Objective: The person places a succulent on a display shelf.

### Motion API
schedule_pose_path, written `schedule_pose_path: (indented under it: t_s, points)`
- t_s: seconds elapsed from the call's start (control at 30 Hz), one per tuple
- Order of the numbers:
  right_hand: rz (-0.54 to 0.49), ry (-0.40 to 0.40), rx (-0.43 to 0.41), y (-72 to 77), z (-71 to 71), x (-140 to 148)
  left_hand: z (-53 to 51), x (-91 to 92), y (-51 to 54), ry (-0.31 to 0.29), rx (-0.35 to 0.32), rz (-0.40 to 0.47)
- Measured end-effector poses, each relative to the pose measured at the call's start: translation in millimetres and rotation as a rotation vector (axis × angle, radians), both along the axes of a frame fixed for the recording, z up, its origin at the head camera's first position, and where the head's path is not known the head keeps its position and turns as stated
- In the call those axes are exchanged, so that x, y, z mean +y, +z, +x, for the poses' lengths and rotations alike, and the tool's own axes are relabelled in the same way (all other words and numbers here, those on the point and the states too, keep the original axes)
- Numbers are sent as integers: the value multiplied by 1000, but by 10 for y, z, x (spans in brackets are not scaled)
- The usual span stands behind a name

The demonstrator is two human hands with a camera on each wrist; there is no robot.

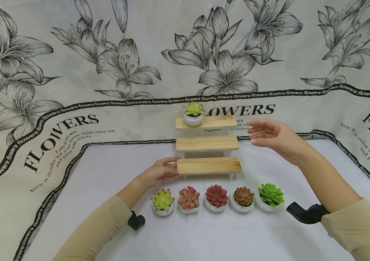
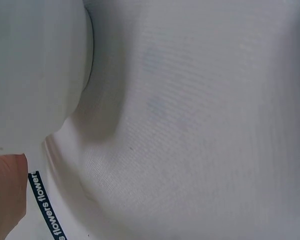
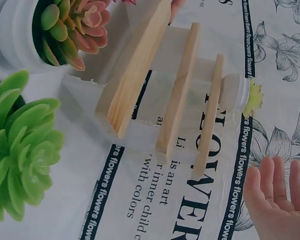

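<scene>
The three-step wooden stand (image 1: 209, 165) is placed on the white desk (image 1: 185, 243). The left hand (image 1: 160, 172) holds the left end of its lowest board; the right hand (image 1: 274, 137) is just beside the upper boards, its grip rather wide. On the top board, at left, sits a yellow-green succulent (image 1: 193, 115). Five potted succulents (image 1: 216, 197) make a row in front. The cloth (image 1: 132, 119) behind says "FLOWERS" and "and play with colors"; its black band (image 1: 132, 102) repeats "flowers". The right wrist view shows the boards from their ends; the left, mostly a white pot (image 2: 30, 65) very near.
</scene>
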State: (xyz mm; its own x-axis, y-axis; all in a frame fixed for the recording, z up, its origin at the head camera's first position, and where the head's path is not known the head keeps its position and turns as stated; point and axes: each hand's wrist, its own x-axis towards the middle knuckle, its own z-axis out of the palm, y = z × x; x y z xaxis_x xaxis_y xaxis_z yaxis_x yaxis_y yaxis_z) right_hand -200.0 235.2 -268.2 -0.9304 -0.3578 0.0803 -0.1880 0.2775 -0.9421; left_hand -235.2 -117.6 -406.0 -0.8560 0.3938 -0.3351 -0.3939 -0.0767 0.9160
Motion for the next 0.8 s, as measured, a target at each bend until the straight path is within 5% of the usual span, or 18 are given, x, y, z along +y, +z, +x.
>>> schedule_pose_path:
  t_s: [0.57, 0.8]
  points:
    - [6, 64, 54, -295, 266, 321, 6, -3, -20, 0, 8, 1]
    - [87, 50, 56, -403, 393, 451, -5, -17, -43, -14, 26, 6]
